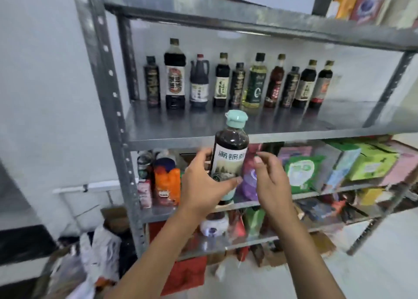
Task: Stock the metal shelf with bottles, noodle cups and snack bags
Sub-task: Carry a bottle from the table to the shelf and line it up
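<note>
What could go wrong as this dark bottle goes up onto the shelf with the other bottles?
Only the left hand grips the mint-capped bottle, low on its body; the right hand is off it, so it could tip or slip. The bottle's cap is near the shelf edge and may knock it on the lift. Pushed too far back, it could topple the upright bottle row.

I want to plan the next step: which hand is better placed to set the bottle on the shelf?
Probably left: the left hand already grips the bottle, while the right hand hovers beside it, holding nothing.
</note>
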Demonstrator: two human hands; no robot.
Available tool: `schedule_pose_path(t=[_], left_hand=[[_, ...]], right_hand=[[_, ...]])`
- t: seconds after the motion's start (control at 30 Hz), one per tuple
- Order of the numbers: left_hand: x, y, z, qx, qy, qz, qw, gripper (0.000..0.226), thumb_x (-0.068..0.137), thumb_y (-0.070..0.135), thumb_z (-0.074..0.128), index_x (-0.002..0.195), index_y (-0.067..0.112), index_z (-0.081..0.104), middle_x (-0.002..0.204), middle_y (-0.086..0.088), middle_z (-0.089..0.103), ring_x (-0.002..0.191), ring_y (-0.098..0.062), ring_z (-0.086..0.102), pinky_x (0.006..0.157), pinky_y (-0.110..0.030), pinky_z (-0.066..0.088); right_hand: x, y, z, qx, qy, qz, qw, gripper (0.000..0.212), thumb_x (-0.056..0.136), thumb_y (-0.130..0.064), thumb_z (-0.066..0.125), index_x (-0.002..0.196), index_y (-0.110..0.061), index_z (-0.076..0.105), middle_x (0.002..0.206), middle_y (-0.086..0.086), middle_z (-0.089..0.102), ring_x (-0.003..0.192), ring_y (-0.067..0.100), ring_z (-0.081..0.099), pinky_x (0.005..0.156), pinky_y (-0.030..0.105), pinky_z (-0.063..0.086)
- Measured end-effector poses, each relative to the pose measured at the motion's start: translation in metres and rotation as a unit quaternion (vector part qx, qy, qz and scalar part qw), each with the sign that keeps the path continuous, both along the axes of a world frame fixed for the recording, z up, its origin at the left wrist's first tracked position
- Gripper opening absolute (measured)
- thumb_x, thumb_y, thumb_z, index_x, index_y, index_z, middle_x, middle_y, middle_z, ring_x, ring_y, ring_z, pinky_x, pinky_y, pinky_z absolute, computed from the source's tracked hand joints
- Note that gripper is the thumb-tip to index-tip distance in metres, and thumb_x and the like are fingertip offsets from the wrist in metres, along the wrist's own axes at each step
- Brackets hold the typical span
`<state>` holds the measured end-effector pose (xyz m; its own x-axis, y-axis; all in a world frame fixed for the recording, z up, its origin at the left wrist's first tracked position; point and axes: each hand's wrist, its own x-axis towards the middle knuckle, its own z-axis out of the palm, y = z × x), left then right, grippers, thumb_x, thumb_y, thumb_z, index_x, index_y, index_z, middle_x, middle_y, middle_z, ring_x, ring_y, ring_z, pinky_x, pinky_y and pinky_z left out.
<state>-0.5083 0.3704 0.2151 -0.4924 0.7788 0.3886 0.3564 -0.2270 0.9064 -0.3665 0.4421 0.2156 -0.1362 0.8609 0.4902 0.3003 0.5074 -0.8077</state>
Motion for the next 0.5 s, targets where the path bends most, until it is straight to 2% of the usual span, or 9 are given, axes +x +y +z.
schedule_pose_path(t=[0.1,0.17,0.27,0.37,0.47,0.5], left_hand=[[-0.047,0.000,0.015,0.018,-0.009,0.052,0.998,0.064,0.050,0.034,0.095,0.103,0.036,0.058,0.094,0.017,0.071,0.085,0.004,0.067,0.077,-0.030,0.057],[-0.071,0.007,0.026,0.035,-0.009,0.079,0.996,0.067,0.048,0.041,0.093,0.105,0.034,0.058,0.094,0.016,0.072,0.085,0.003,0.067,0.076,-0.030,0.058],[-0.102,0.034,0.038,0.043,-0.008,0.111,0.993,0.065,0.054,0.031,0.093,0.108,0.034,0.058,0.095,0.015,0.072,0.086,0.003,0.067,0.077,-0.030,0.059],[-0.130,0.073,0.044,0.047,-0.013,0.150,0.988,0.062,0.057,0.028,0.093,0.109,0.036,0.059,0.096,0.017,0.071,0.088,0.005,0.066,0.081,-0.028,0.058],[-0.153,0.107,0.046,0.050,-0.034,0.182,0.981,0.062,0.064,0.022,0.090,0.113,0.037,0.054,0.094,0.022,0.065,0.087,0.012,0.060,0.079,-0.019,0.052],[-0.160,0.118,0.045,0.054,-0.043,0.193,0.979,0.062,0.066,0.021,0.089,0.114,0.037,0.054,0.096,0.022,0.064,0.088,0.010,0.059,0.079,-0.019,0.051]], right_hand=[[-0.060,0.020,0.007,-0.015,0.014,0.069,0.997,0.021,0.098,-0.036,0.048,0.111,-0.023,0.059,0.109,-0.004,0.064,0.102,0.010,0.059,0.087,0.016,0.044],[-0.093,0.036,0.013,-0.027,0.015,0.098,0.995,0.017,0.100,-0.030,0.050,0.113,-0.023,0.058,0.110,-0.002,0.064,0.099,0.009,0.059,0.084,0.017,0.046],[-0.131,0.065,0.025,-0.018,0.010,0.118,0.993,0.020,0.100,-0.024,0.051,0.117,-0.017,0.058,0.116,0.001,0.062,0.104,0.011,0.056,0.090,0.025,0.044],[-0.163,0.105,0.035,-0.018,0.004,0.139,0.990,0.025,0.100,-0.027,0.050,0.121,-0.015,0.059,0.119,0.001,0.063,0.110,0.014,0.056,0.097,0.032,0.044],[-0.193,0.145,0.036,-0.040,-0.012,0.161,0.986,0.023,0.101,-0.029,0.049,0.118,-0.018,0.058,0.118,0.001,0.063,0.110,0.018,0.057,0.095,0.034,0.045],[-0.202,0.157,0.034,-0.045,-0.020,0.168,0.985,0.021,0.101,-0.029,0.049,0.117,-0.019,0.058,0.116,0.001,0.063,0.109,0.018,0.058,0.093,0.033,0.044]])
